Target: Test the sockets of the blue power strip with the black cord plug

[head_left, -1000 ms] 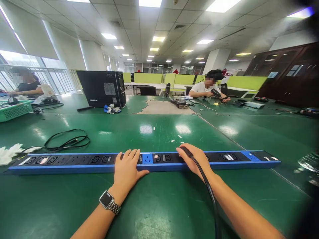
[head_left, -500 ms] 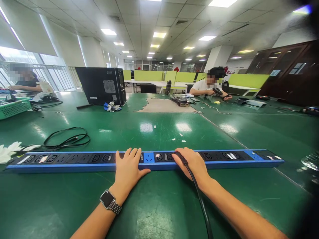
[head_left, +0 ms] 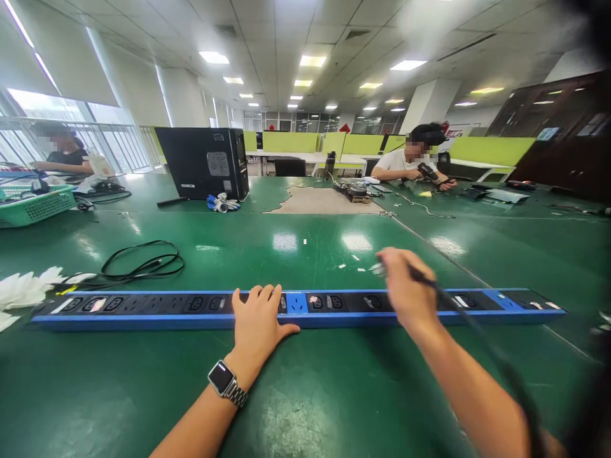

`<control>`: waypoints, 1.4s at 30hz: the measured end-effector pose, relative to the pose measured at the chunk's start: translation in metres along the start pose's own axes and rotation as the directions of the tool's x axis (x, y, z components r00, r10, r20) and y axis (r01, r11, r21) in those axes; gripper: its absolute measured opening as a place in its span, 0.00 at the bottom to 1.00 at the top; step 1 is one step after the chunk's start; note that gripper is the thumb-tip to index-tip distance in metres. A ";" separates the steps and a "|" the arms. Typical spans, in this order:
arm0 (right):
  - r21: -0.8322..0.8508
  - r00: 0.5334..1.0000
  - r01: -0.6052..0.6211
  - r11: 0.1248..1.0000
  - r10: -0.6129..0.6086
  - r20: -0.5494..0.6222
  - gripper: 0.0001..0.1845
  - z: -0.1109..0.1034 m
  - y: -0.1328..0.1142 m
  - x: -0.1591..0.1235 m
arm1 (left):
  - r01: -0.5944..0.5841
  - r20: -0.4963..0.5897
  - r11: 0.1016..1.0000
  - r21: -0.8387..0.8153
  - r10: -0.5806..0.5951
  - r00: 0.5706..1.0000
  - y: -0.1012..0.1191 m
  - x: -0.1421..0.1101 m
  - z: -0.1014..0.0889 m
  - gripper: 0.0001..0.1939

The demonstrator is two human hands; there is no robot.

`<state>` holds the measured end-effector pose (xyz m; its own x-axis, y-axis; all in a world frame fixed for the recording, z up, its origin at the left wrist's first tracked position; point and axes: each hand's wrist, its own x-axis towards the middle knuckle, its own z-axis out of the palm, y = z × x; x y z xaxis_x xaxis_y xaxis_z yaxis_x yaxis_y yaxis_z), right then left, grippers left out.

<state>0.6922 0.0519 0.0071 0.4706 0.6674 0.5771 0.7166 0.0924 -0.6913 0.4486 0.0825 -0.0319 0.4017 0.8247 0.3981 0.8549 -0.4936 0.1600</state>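
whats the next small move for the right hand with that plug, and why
Probably lower the right hand and its black cable back toward a free socket on the blue power strip. The hand is raised and blurred above the strip, while the left hand lies flat on it, steadying it.
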 end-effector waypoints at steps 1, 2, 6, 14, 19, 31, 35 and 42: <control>0.007 0.997 0.014 1.000 -0.015 0.080 0.23 0.005 -0.010 -0.002 | -0.003 -0.005 1.000 0.005 0.003 1.000 0.000 0.000 0.000 0.35; 0.011 0.983 0.040 0.999 -0.041 0.180 0.20 0.013 -0.020 -0.007 | -0.006 -0.010 1.000 0.009 0.006 1.000 0.000 0.000 0.000 0.34; -0.112 0.896 0.162 0.980 -0.098 0.433 0.17 0.056 -0.051 -0.040 | -0.007 -0.027 1.000 0.010 0.007 1.000 0.000 -0.002 0.001 0.32; -0.439 0.845 0.414 0.797 -0.157 0.511 0.17 0.078 -0.062 -0.066 | -0.009 -0.066 0.994 -0.105 0.002 0.998 -0.003 -0.005 0.003 0.32; -0.368 0.813 0.377 0.850 -0.113 0.571 0.16 0.056 -0.058 -0.062 | -0.124 -0.031 0.942 -0.311 0.120 0.992 -0.004 -0.007 -0.008 0.33; -0.413 0.910 0.331 0.849 -0.170 0.379 0.19 0.033 0.013 -0.054 | -0.166 -0.195 0.845 -0.508 0.075 0.978 0.013 0.009 0.008 0.15; -0.413 0.916 0.328 0.850 -0.179 0.359 0.18 0.035 0.009 -0.055 | -0.051 -0.277 0.794 -0.605 -0.150 0.949 0.004 0.017 0.002 0.17; -0.396 0.933 0.295 0.870 -0.174 0.314 0.17 0.036 0.009 -0.056 | -0.091 -0.168 0.856 -0.509 0.006 0.986 -0.015 0.010 0.008 0.18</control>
<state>0.6536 0.0422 -0.0472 0.1530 0.8390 0.5221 0.9659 -0.0153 -0.2586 0.4424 0.1011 -0.0378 0.3457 0.7641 0.5447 0.5281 -0.6382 0.5602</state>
